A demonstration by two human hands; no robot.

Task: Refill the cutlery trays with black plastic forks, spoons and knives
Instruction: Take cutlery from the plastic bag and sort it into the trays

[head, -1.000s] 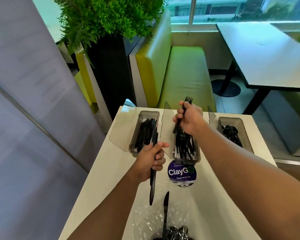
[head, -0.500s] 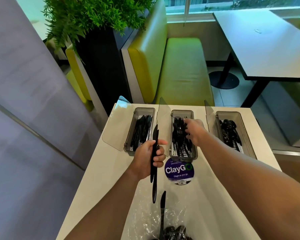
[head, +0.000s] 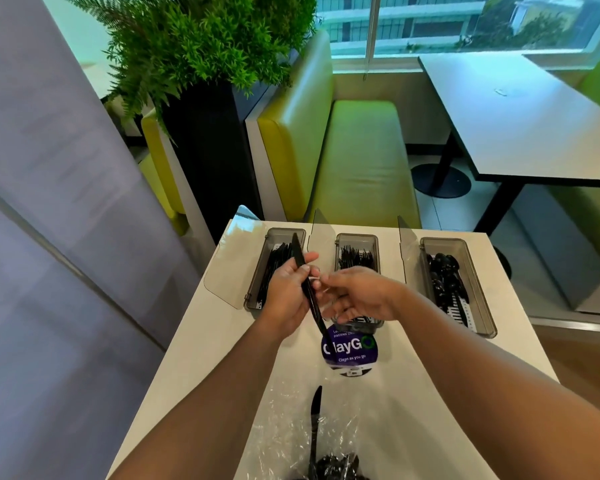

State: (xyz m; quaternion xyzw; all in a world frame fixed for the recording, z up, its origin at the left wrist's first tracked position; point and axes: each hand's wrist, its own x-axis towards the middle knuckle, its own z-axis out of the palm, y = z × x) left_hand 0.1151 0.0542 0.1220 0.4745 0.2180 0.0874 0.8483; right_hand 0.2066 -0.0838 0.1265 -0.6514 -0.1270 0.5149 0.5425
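Our left hand (head: 290, 299) grips a black knife (head: 307, 289) around its middle and holds it tilted above the white table (head: 181, 348). Its upper end crosses in front of the left tray (head: 256, 277), and its lower end points down at the round purple sticker (head: 349, 351). Our right hand (head: 359, 296) is relaxed, fingers loosely spread and holding nothing; its fingertips (head: 323, 278) are just beside the knife, though we cannot tell whether they touch it. Three clear trays stand in a row along the far edge of the table, each with a see-through lid (head: 229, 271) tipped open on its left side. The left tray holds knives (head: 276, 261), the middle tray (head: 356, 235) holds forks (head: 355, 259) and the right tray (head: 444, 240) holds spoons (head: 445, 271). Our right hand and wrist hide the near half of the middle tray. At the near edge a crumpled clear bag (head: 284, 427) holds more black cutlery (head: 336, 464), with a second knife (head: 315, 417) sticking out toward the sticker. Beyond the far edge are a green bench (head: 361, 157), a leafy plant (head: 201, 39) in a dark planter and a dining table (head: 520, 116) by the window.
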